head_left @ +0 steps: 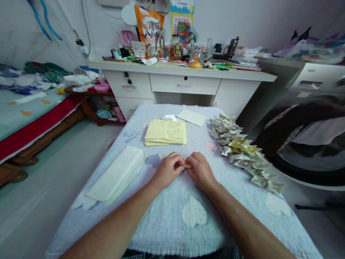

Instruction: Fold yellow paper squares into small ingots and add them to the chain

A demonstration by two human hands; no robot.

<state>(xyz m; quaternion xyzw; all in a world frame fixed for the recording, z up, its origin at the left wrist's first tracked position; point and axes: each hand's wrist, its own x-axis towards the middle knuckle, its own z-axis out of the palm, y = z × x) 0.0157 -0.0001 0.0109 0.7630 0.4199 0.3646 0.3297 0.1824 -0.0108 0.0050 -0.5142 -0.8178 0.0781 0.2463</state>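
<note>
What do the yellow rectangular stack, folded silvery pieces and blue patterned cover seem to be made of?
Yellow rectangular stack: matte paper, likely, from its thin layered edges and creases.
Folded silvery pieces: probably paper, perhaps foil-faced, given sharp folds and a faint sheen.
Blue patterned cover: soft matte fabric, perhaps plush, with a ribbed, wavy edge.

Pale blue is spread by the cloth (167, 233) over the lower centre, patterned with white and deeper-blue shapes; and soft yellow is shown at centre by the paper stack (165, 132), echoed just below by the small folded piece (187, 166); off-white is offered by the long sheets (115, 176) at centre left, cream by the single sheet (192, 118) above; and over at right, silvery grey is carried by the folded-paper row (245, 160), broken mid-row by gold; bright orange is flashed by the bag (149, 28), upper centre!
</note>
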